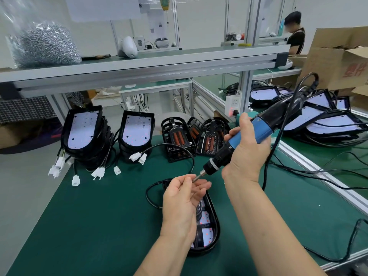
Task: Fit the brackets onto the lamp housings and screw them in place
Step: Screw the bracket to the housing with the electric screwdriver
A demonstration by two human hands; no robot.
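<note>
A black oval lamp housing (209, 232) with a white LED board lies on the green mat in front of me, partly hidden by my left forearm. Above it, my left hand (183, 198) is palm up with fingers curled, and its thumb and fingers meet at the metal bit tip; whether a screw is pinched there is too small to tell. My right hand (247, 148) grips a blue and black electric screwdriver (239, 144), tilted down and left, bit (197, 177) at my left fingers. Black brackets (179, 136) with orange inserts stand behind.
Two stacks of lamp housings (83, 132) with white connectors stand at the back left. More housings (322, 118) pile on the right bench beside a cardboard box (338, 56). A bag of screws (43, 44) sits on the shelf. The screwdriver's cable (298, 172) trails right. A person stands far back.
</note>
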